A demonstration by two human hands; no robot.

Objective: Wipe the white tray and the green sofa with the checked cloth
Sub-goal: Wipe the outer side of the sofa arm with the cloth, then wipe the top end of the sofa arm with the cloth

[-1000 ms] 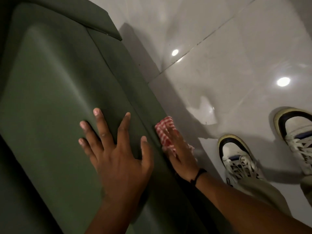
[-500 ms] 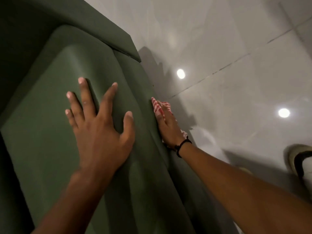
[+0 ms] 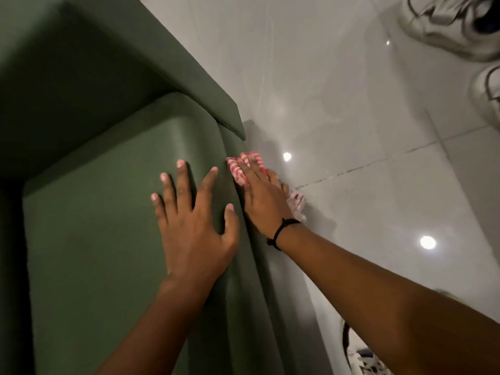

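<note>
The green sofa (image 3: 94,239) fills the left half of the head view, its seat cushion seen from above. My left hand (image 3: 194,220) lies flat on the cushion near its front edge, fingers spread, holding nothing. My right hand (image 3: 262,196) presses the red-and-white checked cloth (image 3: 238,169) against the sofa's front face, just below the armrest corner. Part of the cloth sticks out beyond my fingertips and another bit by my wrist. The white tray is out of view.
Glossy white floor tiles (image 3: 378,131) with light reflections lie to the right of the sofa. A pair of white sneakers (image 3: 449,25) sits at the top right. My own shoe (image 3: 365,358) shows at the bottom edge under my right forearm.
My right hand has slid the cloth along the sofa's front face toward the armrest. My left hand moved the same way on the cushion, and the view shifted with them.
</note>
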